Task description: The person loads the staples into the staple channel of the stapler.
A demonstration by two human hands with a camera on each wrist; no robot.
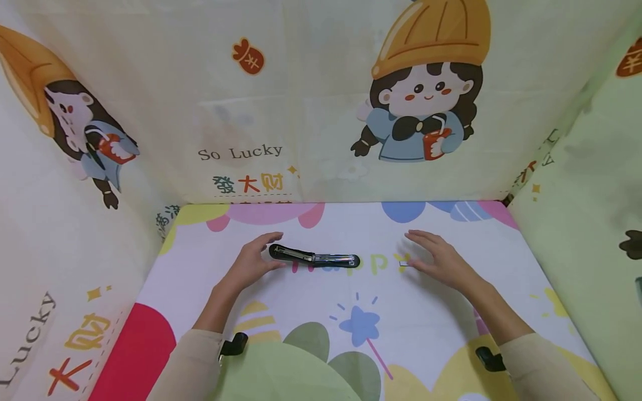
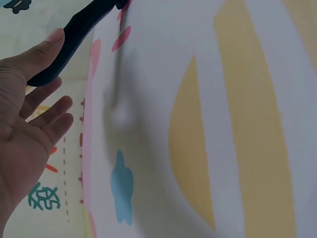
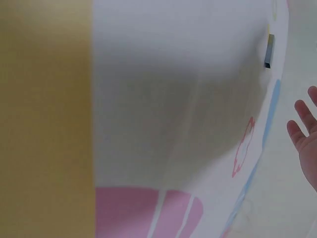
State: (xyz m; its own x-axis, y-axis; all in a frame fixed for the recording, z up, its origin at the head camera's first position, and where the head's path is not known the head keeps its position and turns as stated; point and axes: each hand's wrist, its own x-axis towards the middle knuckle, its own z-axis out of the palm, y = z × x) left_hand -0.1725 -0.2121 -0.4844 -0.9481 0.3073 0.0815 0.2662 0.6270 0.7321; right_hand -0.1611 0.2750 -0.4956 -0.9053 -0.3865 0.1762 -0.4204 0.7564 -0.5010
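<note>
Extending rightward from left hand (image 1: 252,260), opened stapler (image 1: 315,259)

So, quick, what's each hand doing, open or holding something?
Left hand: open around one end of the black stapler; can't tell if it touches.
Right hand: open, holding nothing.

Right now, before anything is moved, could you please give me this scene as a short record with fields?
Left hand: fingers relaxed around one end of the stapler; contact unclear
Stapler: black, opened out, halves meeting at a slight bend
Right hand: open, near the small strip
Small strip: grey with a dark end, on the tablecloth; thumb contact unclear
Left hand position: across from the right hand, stapler nearer the left
Tablecloth: white with colourful prints
Backdrop: pale, printed with cartoon figures and lettering
</note>
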